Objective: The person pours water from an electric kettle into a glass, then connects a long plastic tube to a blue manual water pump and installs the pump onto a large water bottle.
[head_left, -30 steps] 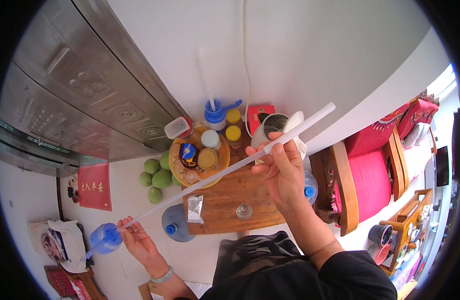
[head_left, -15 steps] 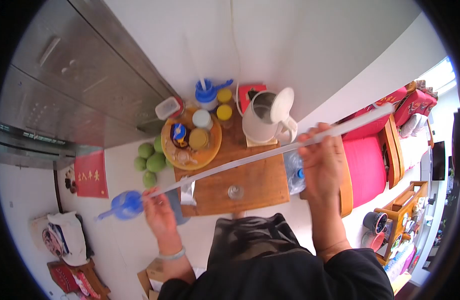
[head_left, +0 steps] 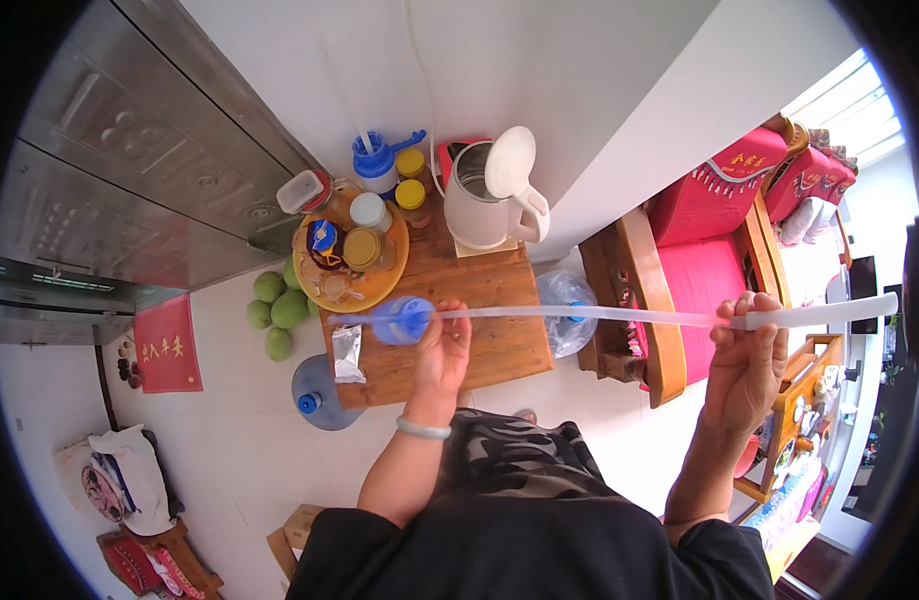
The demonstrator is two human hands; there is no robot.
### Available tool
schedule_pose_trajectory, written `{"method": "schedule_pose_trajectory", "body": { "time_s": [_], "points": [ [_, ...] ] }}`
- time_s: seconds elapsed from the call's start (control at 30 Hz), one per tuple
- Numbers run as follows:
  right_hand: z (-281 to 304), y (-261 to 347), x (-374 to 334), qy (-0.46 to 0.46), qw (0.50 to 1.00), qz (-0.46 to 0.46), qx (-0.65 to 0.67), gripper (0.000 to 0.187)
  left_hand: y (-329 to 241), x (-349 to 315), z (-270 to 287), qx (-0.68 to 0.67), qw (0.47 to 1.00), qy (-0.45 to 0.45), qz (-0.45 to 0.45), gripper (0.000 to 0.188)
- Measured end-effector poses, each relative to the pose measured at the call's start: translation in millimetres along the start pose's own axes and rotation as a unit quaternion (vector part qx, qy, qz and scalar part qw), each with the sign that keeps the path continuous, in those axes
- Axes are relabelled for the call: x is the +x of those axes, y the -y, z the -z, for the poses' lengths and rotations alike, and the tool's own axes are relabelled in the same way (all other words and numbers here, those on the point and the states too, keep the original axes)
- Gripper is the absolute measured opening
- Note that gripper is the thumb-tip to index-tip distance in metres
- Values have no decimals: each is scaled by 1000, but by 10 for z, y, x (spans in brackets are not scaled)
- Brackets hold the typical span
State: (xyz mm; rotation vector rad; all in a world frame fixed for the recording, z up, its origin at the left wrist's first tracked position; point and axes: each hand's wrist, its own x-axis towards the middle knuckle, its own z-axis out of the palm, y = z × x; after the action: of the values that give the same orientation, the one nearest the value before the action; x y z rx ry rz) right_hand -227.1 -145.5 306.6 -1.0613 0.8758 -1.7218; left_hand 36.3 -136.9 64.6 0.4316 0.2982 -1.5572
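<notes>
A hand-operated water pump with a blue head (head_left: 404,320) and a long translucent tube (head_left: 599,314) stretches nearly level across the view, above the table. My left hand (head_left: 445,350) pinches the tube just beside the blue head, which is blurred by motion. Farther right, my right hand (head_left: 747,365) has its fingers closed round the tube, where a thicker white section (head_left: 829,312) begins and sticks out to the right. Below lies the wooden table (head_left: 509,345), with a silver packet (head_left: 348,355) at its left front.
An electric kettle (head_left: 476,213) stands lid-up at the back, beside yellow-lidded jars (head_left: 411,194) and another blue pump (head_left: 374,158). Jars crowd a round yellow tray (head_left: 387,283). Large water bottles (head_left: 322,392) flank the table. Green fruits (head_left: 289,308) lie left; a red-cushioned wooden chair (head_left: 694,275) stands right.
My left hand has moved right and up, carrying the blue head over the table. My right hand has shifted right and down, so the slanted tube is now almost level. The view has shifted slightly.
</notes>
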Motion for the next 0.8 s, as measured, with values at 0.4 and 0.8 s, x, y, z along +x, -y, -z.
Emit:
{"method": "schedule_pose_trajectory", "body": {
  "time_s": [0.4, 0.8],
  "points": [
    [4, -537, -44, -53, 995, -60, -51, 22, 590, 564, 292, -6, 995, -94, 37, 9],
    [77, -595, 46, -72, 992, -75, -66, 23, 760, -73, -630, 525, 841, 116, -57, 6]
  ]
}}
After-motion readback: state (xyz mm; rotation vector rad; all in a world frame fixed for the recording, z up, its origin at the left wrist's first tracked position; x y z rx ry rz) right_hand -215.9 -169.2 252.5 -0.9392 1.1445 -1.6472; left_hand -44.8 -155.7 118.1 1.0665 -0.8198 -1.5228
